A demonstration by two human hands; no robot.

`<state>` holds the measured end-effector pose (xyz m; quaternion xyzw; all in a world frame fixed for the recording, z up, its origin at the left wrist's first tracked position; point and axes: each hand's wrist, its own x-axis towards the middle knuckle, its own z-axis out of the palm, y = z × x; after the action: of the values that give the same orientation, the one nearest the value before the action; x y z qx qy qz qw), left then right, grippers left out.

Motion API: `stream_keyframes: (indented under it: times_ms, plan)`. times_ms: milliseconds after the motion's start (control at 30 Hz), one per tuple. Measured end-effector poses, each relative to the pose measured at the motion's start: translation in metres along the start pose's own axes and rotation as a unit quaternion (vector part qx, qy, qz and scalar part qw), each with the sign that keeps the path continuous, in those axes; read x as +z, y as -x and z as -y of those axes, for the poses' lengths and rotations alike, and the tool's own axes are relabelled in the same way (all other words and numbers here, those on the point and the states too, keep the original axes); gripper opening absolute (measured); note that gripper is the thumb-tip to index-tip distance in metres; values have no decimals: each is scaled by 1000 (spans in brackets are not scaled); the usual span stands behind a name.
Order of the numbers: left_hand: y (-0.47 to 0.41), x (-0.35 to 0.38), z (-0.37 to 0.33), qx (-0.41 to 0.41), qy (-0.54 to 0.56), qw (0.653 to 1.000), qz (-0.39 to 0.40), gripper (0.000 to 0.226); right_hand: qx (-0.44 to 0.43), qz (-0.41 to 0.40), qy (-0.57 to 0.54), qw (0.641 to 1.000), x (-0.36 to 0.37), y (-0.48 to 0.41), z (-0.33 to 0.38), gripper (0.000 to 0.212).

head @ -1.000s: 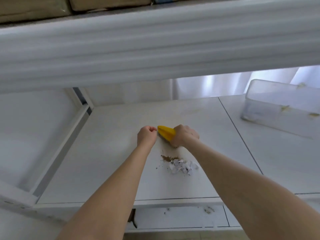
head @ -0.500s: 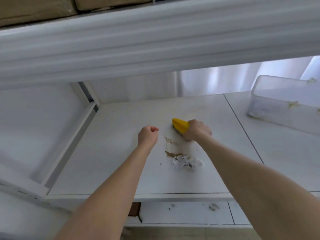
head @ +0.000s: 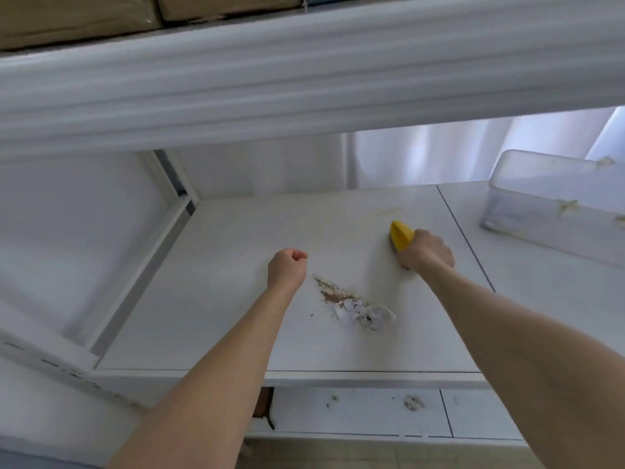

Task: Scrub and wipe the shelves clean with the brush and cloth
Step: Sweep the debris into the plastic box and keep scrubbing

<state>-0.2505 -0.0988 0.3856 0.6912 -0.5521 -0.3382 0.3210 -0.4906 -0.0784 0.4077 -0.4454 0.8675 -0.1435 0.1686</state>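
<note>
A white shelf (head: 220, 299) seen from above. Left of centre, the left hand (head: 287, 269) is at the shelf with its fingers curled tight into a fist, nothing showing inside; whether it touches the surface is unclear. Just to its right lie a streak of brown dirt (head: 329, 292) and white scraps (head: 363, 314). Further right and farther back, a yellow brush (head: 400, 235) sits on the shelf, the right hand (head: 426, 253) gripping it with fingers wrapped over its top. At far right stands a clear bin (head: 554, 204).
</note>
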Motion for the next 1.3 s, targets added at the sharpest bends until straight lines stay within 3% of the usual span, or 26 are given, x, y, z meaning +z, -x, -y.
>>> stream_keyframes:
  times_ms: [233, 333, 433, 633, 933, 1067, 1300]
  plan:
    - [2, 24, -18, 2, -1, 1000, 22, 17, -105, 86, 32, 990, 30, 42, 42, 27]
    - [3, 34, -36, 19, -4, 999, 28, 14, -103, 111, -27, 988, 24, 43, 44, 28]
    - [0, 39, -49, 38, 3, 999, 19, 14, -74, 73, -100, 990, -2, 22, 29, 35]
    - [-16, 52, -67, 59, -9, 998, 17, 14, -21, 12, -138, 990, -20, -28, 15, 37]
    - [-88, 75, -71, 90, -24, 995, 20, 16, -33, -91, -74, 993, -17, -115, 20, 33]
    - [-104, 67, -60, 84, -23, 996, 13, 16, -18, -53, -75, 996, -1, -133, 33, 34]
    - [-105, 48, -39, 57, -21, 998, -3, 14, -112, 17, -21, 993, 23, -111, 76, 43]
